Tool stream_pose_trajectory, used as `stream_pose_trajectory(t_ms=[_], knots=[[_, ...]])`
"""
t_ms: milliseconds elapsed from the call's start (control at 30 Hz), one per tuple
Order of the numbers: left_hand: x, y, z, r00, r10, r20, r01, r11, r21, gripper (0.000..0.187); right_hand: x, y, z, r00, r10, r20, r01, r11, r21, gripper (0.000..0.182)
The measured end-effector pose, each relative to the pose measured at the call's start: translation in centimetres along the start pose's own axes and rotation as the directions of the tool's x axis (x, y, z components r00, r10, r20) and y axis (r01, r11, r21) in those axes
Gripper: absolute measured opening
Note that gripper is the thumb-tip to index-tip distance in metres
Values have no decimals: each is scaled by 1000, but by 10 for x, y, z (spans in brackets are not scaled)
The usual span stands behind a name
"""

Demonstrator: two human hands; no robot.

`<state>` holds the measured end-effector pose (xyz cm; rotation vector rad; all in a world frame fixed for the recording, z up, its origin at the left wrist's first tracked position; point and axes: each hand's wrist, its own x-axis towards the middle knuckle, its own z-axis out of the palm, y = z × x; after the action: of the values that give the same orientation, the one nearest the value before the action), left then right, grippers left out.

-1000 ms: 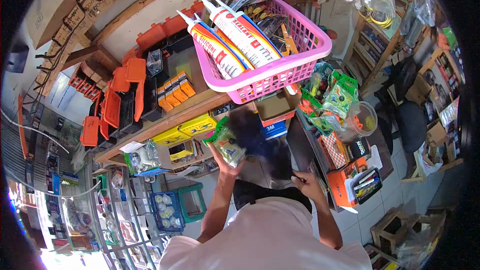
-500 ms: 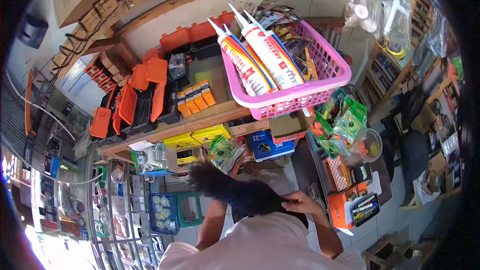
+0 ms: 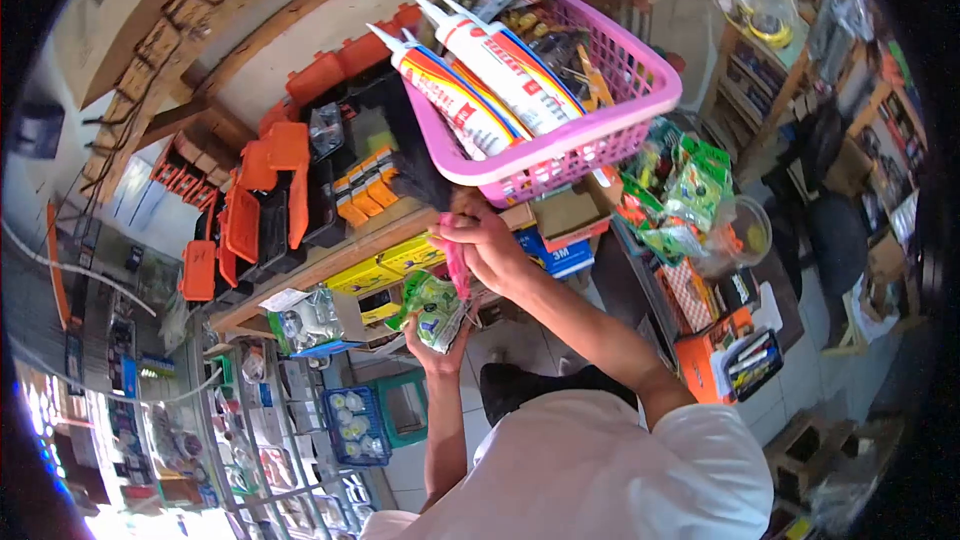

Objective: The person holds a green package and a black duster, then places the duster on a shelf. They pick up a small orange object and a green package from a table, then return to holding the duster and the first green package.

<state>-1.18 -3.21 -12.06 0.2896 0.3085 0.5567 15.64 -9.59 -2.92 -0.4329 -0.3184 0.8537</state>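
The feather duster (image 3: 415, 155) blurs into a dark smear, its pink handle mostly buried in the right hand (image 3: 478, 240). Print on the green packet (image 3: 432, 308) in the left hand (image 3: 432, 348) is too small to read. The pink basket (image 3: 560, 145) hides the sealant tubes' (image 3: 480, 80) lower ends.

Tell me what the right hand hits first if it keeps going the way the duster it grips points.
Probably the orange-lidded boxes on the wooden shelf: the right hand aims its black duster there; depth unclear.
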Motion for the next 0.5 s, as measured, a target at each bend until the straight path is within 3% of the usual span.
stream_pose_trajectory(t_ms=[67,167,267,300,400,467,500], knots=[[1,1,-18,999,-19,-32,21,999,44,50,-1,11,-3,993,-41,-109,46,998,38,22],[4,-6,-19,973,-101,-205,143,969,201,50,7,21,-18,997,-36,-68,41,997,67,22],[13,-14,-29,949,-262,-174,290,944,156,50,8,27,-11,975,-128,-181,146,985,93,20],[15,-20,-30,947,-250,-203,290,936,200,52,9,30,-11,970,-141,-199,157,985,66,23],[24,-28,-34,927,-286,-244,357,872,334,51,8,24,-24,992,-120,-25,115,981,-157,33],[29,-33,-37,903,-367,-222,426,829,363,47,-15,24,-10,878,-224,-422,152,968,-198,36],[32,-35,-37,920,-333,-208,392,805,445,46,-24,28,-22,862,-323,-392,223,934,-280,41]])
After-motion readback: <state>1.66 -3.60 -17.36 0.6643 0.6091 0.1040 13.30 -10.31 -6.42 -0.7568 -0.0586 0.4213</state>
